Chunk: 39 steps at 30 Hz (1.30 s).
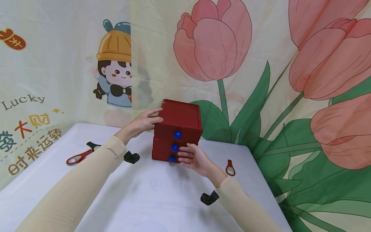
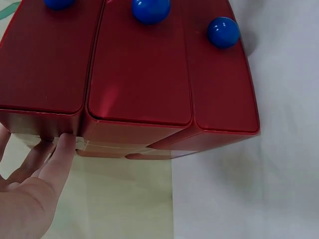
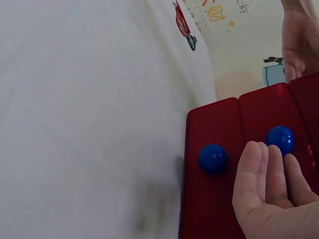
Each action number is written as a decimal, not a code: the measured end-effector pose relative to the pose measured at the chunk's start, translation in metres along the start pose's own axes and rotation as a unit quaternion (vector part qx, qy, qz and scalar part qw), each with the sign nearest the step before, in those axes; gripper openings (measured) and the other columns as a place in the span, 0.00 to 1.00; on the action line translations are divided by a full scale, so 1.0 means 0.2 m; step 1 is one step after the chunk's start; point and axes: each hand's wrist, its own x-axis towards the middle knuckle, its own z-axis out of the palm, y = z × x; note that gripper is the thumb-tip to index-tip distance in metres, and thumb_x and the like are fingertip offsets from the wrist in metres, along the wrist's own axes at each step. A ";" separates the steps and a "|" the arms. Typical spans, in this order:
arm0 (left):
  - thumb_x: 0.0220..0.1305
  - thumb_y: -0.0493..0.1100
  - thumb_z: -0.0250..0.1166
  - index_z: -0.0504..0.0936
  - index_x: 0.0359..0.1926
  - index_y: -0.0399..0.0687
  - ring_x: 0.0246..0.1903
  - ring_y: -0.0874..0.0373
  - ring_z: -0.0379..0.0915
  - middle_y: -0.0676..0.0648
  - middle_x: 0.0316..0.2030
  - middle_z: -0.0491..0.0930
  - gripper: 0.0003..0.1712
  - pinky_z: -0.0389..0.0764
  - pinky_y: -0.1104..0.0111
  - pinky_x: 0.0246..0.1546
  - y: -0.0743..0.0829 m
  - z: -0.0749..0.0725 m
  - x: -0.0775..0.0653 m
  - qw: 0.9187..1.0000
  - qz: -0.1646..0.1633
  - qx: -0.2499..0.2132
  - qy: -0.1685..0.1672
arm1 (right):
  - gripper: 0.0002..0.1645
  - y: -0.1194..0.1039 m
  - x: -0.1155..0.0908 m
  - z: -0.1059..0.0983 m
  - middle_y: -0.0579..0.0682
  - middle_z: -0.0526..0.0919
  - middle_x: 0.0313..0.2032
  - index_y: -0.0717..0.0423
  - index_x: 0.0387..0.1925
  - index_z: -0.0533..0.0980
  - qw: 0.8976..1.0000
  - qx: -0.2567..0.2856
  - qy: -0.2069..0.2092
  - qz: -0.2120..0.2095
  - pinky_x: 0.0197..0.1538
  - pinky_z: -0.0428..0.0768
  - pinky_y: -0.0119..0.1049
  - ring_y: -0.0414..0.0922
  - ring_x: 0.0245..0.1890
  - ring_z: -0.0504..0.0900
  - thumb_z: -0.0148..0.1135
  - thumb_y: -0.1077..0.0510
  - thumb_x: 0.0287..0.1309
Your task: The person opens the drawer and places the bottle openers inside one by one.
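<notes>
A red box of three stacked drawers (image 1: 181, 112) stands on the white table, each drawer front bearing a round blue knob. The top drawer juts out slightly in the left wrist view. My left hand (image 1: 142, 123) rests its fingertips against the box's upper left side, fingers extended. In front of the lower drawers is my right hand (image 1: 195, 159), its fingers fairly straight and close to the middle blue knob (image 3: 280, 139). Whether those fingers touch the knob or the drawer front, I cannot tell. The bottom blue knob (image 3: 213, 159) shows uncovered beside them.
On the left of the white table (image 1: 139, 199) lies a red and black tool with a looped handle (image 1: 79, 157), partly behind the left sleeve. A small red-rimmed looped piece (image 1: 230, 168) lies to the right. Printed cloth with tulips (image 1: 214, 48) hangs behind.
</notes>
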 end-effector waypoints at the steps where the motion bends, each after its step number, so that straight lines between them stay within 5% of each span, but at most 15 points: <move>1: 0.80 0.49 0.61 0.52 0.86 0.58 0.78 0.36 0.58 0.36 0.82 0.55 0.43 0.61 0.43 0.78 0.00 0.00 0.00 1.000 0.000 0.000 0.000 | 0.37 0.01 0.00 0.00 0.60 0.83 0.64 0.61 0.71 0.73 1.000 -0.001 0.000 0.002 0.64 0.84 0.47 0.58 0.62 0.84 0.52 0.38 0.77; 18: 0.80 0.49 0.61 0.52 0.86 0.57 0.78 0.36 0.58 0.35 0.81 0.55 0.42 0.61 0.43 0.78 -0.01 -0.01 0.00 1.000 0.007 0.000 -0.002 | 0.40 0.13 0.08 0.04 0.61 0.82 0.65 0.64 0.72 0.72 1.000 0.002 -0.020 0.018 0.62 0.85 0.46 0.62 0.66 0.80 0.53 0.36 0.77; 39: 0.80 0.49 0.60 0.52 0.86 0.56 0.78 0.36 0.58 0.34 0.81 0.55 0.42 0.61 0.42 0.78 -0.02 0.00 0.00 1.000 0.011 -0.003 -0.003 | 0.38 0.12 0.15 0.13 0.59 0.83 0.63 0.62 0.68 0.76 0.997 0.056 -0.008 0.043 0.66 0.82 0.50 0.59 0.65 0.81 0.54 0.36 0.76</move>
